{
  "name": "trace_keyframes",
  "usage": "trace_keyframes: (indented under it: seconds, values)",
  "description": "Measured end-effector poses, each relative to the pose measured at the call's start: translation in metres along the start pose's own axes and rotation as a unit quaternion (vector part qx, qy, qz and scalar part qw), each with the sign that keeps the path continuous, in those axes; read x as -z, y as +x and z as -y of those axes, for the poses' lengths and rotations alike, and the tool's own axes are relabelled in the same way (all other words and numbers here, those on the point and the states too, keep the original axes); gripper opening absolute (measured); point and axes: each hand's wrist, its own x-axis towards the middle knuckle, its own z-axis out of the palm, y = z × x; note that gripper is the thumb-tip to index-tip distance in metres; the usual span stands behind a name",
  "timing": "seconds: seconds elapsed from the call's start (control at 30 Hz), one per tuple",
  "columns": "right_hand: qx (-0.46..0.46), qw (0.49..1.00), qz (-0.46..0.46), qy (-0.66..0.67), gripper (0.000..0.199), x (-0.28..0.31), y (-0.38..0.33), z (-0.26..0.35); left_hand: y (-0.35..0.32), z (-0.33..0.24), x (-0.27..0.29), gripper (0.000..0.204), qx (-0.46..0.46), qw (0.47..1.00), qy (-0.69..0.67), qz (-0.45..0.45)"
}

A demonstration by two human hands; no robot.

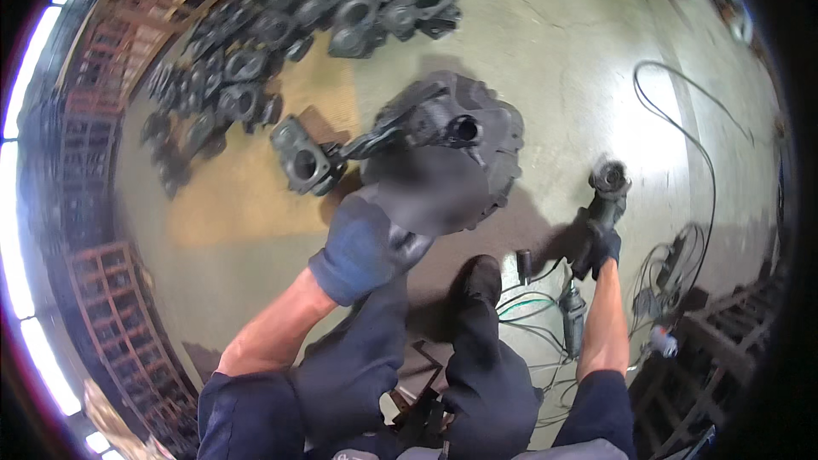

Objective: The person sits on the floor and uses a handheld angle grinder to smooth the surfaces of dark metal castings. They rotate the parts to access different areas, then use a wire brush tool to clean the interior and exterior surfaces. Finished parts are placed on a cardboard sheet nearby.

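Note:
In front of my feet is a large dark metal casting [504,140], its top holding a round opening; its near part is a smooth, blurred patch. My left hand [362,243], in a dark blue glove, is closed at the casting's near left edge, with some fingers hidden. Off to the right, my gloved right hand [605,249] wraps round the near end of a dark, elongated metal thing [607,200] with a round, hollow far end. I cannot make out its exact kind. A smaller casting [302,162] with a round hole lies left of the large one.
Several dark castings [354,17] cover the floor at the far left. Near my right arm lie a handheld tool [573,324], a black cylinder [523,266] and tangled cables [537,311]. A hose [709,179] curves at right. Metal crates [123,307] line the left; a rack [716,358] stands right.

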Motion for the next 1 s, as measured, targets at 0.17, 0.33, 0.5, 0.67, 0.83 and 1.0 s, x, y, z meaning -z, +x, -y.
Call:
trace_keyframes:
  seconds: [0.17,0.33,0.5,0.67,0.83,1.0]
  values:
    - [0.011,0.981,0.049,0.189,0.038,0.008,-0.042,-0.018,-0.085,0.003,0.034,0.023,0.167,0.979,-0.008,-0.119]
    - [0.351,0.936,0.013,0.028,0.038,0.062,-0.122,0.025,-0.081,-0.052,0.073,0.024,0.068,0.989,-0.024,-0.125]
    - [0.349,0.903,0.074,0.240,0.037,0.104,-0.268,0.154,-0.050,-0.106,0.076,0.032,0.022,0.996,-0.080,-0.042]
    - [0.485,0.822,0.102,0.281,0.043,0.123,-0.377,0.234,-0.042,-0.192,0.045,0.088,0.028,0.980,-0.194,0.032]
    - [0.667,0.714,0.076,0.201,0.058,0.117,-0.383,0.238,0.005,-0.258,-0.025,0.077,0.058,0.926,-0.342,-0.146]
    - [0.367,0.811,0.268,0.367,0.045,0.128,-0.410,0.246,0.003,-0.248,-0.032,0.069,0.060,0.887,-0.453,-0.060]
